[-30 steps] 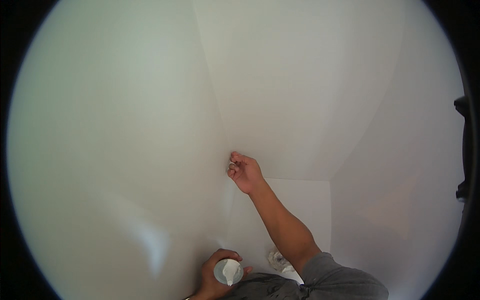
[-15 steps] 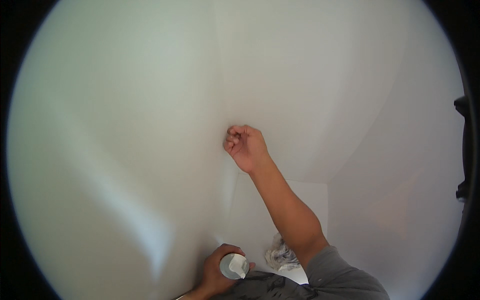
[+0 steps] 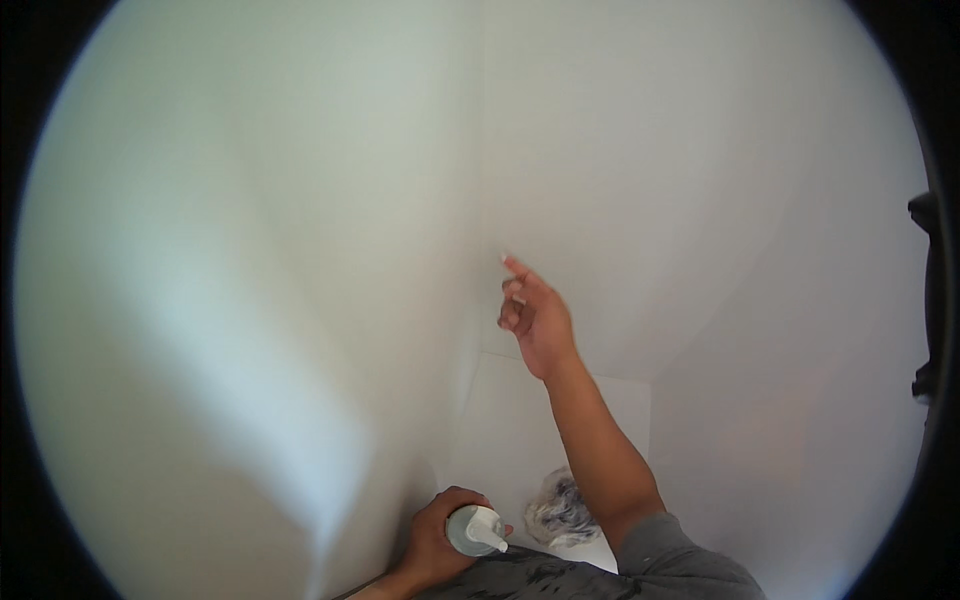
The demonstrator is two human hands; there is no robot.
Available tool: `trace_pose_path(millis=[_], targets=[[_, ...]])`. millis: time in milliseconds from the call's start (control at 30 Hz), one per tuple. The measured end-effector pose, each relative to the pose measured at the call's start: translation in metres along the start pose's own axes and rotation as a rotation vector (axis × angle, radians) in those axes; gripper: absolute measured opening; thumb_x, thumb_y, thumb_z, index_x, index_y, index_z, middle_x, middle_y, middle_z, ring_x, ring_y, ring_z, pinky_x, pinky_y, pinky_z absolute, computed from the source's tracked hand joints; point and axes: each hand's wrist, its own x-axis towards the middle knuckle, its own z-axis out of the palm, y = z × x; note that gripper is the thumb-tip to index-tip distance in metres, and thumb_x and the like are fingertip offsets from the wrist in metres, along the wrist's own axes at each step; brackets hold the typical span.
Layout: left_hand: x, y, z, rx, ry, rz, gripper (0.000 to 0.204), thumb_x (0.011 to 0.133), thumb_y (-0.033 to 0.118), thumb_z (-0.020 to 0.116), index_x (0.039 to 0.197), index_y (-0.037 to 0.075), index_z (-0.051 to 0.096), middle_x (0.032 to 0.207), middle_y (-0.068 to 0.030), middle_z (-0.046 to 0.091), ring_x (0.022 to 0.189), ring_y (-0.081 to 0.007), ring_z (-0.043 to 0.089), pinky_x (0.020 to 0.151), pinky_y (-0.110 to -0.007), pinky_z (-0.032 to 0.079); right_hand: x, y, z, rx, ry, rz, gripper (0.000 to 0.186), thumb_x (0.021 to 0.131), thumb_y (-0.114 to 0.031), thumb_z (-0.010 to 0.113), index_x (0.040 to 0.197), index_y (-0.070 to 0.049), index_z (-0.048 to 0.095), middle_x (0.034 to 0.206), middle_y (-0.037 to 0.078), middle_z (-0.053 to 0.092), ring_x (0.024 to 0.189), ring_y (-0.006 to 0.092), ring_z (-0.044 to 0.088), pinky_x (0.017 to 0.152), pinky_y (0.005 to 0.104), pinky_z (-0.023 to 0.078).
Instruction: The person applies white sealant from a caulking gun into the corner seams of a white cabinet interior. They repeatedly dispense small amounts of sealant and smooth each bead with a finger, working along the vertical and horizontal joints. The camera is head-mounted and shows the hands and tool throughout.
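Observation:
Low in the view, my left hand [image 3: 430,535] is wrapped round a round, grey-topped dispenser bottle [image 3: 466,532] with a white spout pointing to the lower right. Its lower body is hidden behind the hand and my shirt. My right hand [image 3: 541,318] is raised in front of the corner where two pale walls meet. The index finger stretches up and left, with something whitish at its tip. Its other fingers are loosely curled, and nothing is held in the palm. Whether the fingertip touches the wall I cannot tell.
A pale left wall [image 3: 250,250] and a facing wall [image 3: 650,180] meet in a vertical corner. Beneath my right forearm, a crumpled clear-and-dark bundle [image 3: 560,510], perhaps plastic, lies on the white floor [image 3: 500,415]. A streak of light crosses the left wall.
My right hand has moved right and slightly down, away from the corner, and its index finger has straightened out of a curl. The left hand still holds the bottle, its spout turned slightly rightward.

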Motion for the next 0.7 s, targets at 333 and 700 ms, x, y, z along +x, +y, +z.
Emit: trace_pose_path(millis=[333, 700], targets=[[0.003, 0.010, -0.004, -0.025, -0.041, -0.003, 0.043, 0.077, 0.008, 0.093, 0.108, 0.009, 0.063, 0.104, -0.0065, 0.066, 0.097, -0.0177, 0.068, 0.088, -0.034, 0.056, 0.009, 0.020, -0.022, -1.687, 0.035, -0.674, 0.088, 0.093, -0.006, 0.063, 0.169, -0.020, 0.021, 0.099, 0.011, 0.059, 0.070, 0.0267, 0.062, 0.061, 0.0406, 0.054], [0.002, -0.001, -0.004, -0.031, -0.038, 0.145, 0.057, 0.074, 0.003, 0.095, 0.118, 0.008, 0.059, 0.106, -0.0098, 0.069, 0.098, -0.0192, 0.067, 0.087, -0.035, 0.056, 0.030, -0.009, 0.011, -1.892, 0.058, -0.585, 0.100, 0.086, 0.002, 0.062, 0.171, -0.019, 0.013, 0.075, 0.007, 0.059, 0.057, 0.0226, 0.056, 0.053, 0.0373, 0.048]])
